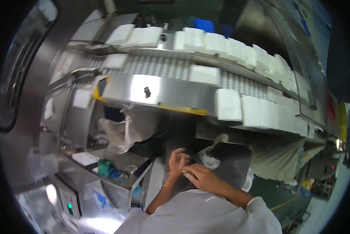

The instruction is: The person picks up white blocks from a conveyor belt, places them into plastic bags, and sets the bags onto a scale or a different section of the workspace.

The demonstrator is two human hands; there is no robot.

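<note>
My left hand (177, 161) is raised in front of my body with its fingers loosely bent and apart, and nothing shows in it. My right hand (201, 176) reaches across, its fingers lying against the base of my left hand. Something pale sits along a finger or thumb of the right hand, too small to make out. Both hands are over my lap, well short of the steel machine ledge (124, 89). Beyond the hands, white folded stacks of paper or cloth (228, 104) line the near edge of a conveyor (159, 67).
More white stacks (225, 46) run along the conveyor's far side, and one white block (204, 74) lies on it. A bag-lined bin (134, 126) stands under the ledge. At left is a steel cart (116, 187) with small green and blue items; beige cloth (278, 156) hangs at right.
</note>
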